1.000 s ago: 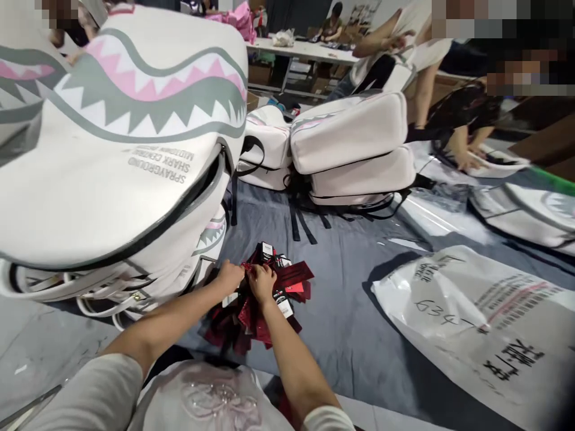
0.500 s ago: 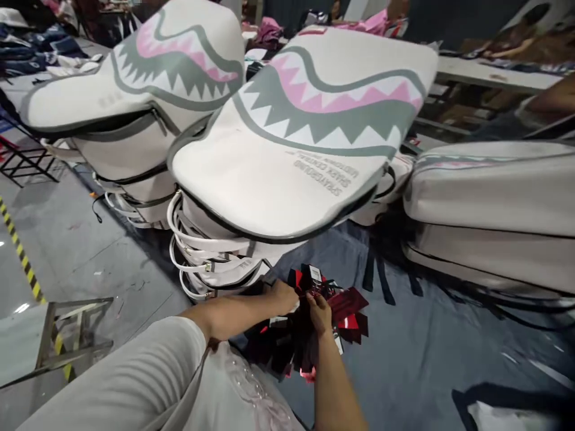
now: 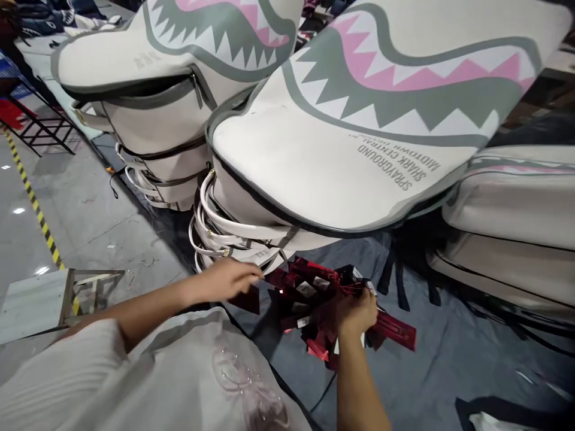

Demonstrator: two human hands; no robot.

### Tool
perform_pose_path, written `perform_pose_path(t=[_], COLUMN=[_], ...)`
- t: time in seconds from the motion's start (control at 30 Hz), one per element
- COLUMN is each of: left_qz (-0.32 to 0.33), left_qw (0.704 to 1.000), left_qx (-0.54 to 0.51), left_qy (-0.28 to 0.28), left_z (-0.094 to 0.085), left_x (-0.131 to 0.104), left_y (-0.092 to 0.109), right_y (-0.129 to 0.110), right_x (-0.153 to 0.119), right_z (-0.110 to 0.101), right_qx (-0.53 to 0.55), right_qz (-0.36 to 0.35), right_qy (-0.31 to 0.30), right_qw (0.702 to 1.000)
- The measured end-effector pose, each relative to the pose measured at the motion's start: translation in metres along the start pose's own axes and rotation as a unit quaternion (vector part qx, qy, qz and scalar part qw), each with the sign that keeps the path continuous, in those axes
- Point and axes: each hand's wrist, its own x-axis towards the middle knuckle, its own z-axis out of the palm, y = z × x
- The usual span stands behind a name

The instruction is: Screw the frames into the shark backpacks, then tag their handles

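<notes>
A bunch of dark red and black tags [image 3: 314, 314], some with white labels, lies on the dark blue cloth [image 3: 417, 383]. My left hand [image 3: 231, 279] is left of the bunch with its fingers pinched together; a dark red tag [image 3: 246, 299] hangs just below them. My right hand [image 3: 358, 311] is closed on the strings at the right side of the bunch. Beyond my hands stands a stack of pale backpacks [image 3: 287, 173], the top one printed with grey and pink shark teeth. White handles [image 3: 224, 233] stick out at its near left side.
Another backpack stack [image 3: 153, 123] stands at the back left, and more pale bags [image 3: 512, 221] lie at the right. A wooden-framed stool [image 3: 40, 302] and yellow-black floor tape [image 3: 33, 206] are at the left. A white item [image 3: 494, 422] sits at the lower right edge.
My left hand has moved left, away from the bunch, with a dark red tag now at its fingers. The bunch is more spread out, and the view has shifted closer to the stack.
</notes>
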Motion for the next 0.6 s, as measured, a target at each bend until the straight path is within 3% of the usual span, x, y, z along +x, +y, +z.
perform_pose_path(t=[0.07, 0.13, 0.2, 0.3, 0.4, 0.6], left_qz=[-0.06, -0.175, -0.241, -0.281, -0.292, -0.271], left_qw=[0.996, 0.967, 0.936, 0.92, 0.918, 0.918], left_qx=[-0.028, -0.051, -0.042, -0.033, -0.065, -0.124], left_qy=[0.056, 0.18, 0.253, 0.273, 0.262, 0.263], left_z=[-0.035, -0.061, -0.076, -0.084, -0.078, -0.064], left_x=[-0.038, -0.065, -0.078, -0.076, -0.059, 0.006], left_y=[-0.04, -0.085, -0.127, -0.175, -0.206, -0.231], right_y=[-0.039, -0.091, -0.148, -0.207, -0.216, -0.188], right_x=[-0.034, -0.076, -0.114, -0.142, -0.134, -0.097], right_z=[0.003, 0.018, 0.043, 0.079, 0.093, 0.088], right_qx=[0.012, 0.038, 0.052, 0.023, -0.027, -0.091], right_qz=[-0.081, -0.194, -0.297, -0.334, -0.295, -0.298], right_qy=[-0.001, -0.058, -0.112, -0.128, -0.111, -0.15], right_qw=[0.997, 0.978, 0.947, 0.934, 0.948, 0.938])
